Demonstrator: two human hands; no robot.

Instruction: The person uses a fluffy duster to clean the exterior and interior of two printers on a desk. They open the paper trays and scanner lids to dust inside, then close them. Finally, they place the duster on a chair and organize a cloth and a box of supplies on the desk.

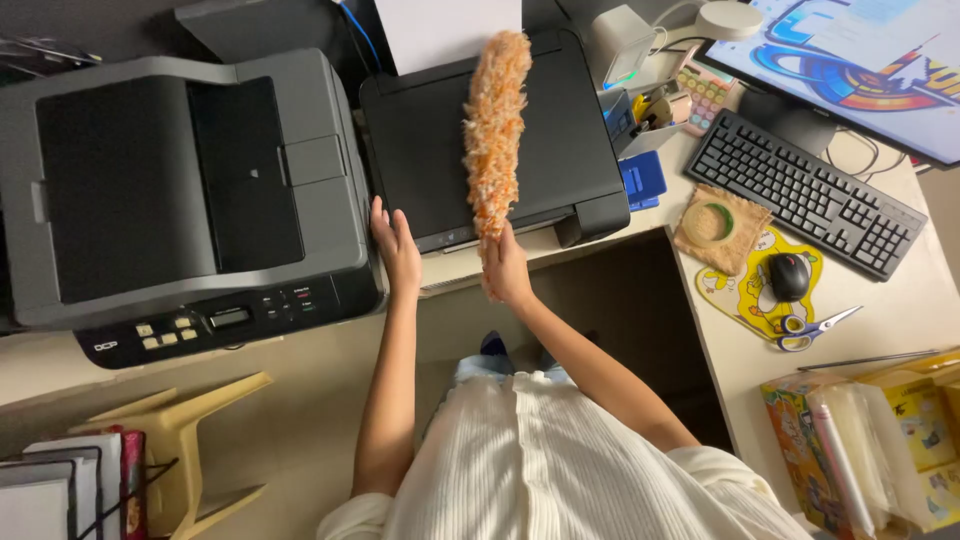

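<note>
My right hand (507, 268) grips the handle end of a fluffy orange-and-white duster (496, 130). The duster lies lengthwise across the top of a black printer (420, 150), its tip reaching the paper tray at the back. My left hand (396, 245) rests flat, fingers together, on the desk edge in the gap between the black printer and a large grey printer (170, 190). It holds nothing.
To the right on the desk are a black keyboard (805, 190), a mouse (788, 275) on a yellow pad, scissors (815, 327), a tape roll (708, 220), a monitor (860, 60) and a box of folders (880, 440). A yellow stool (180, 430) stands lower left.
</note>
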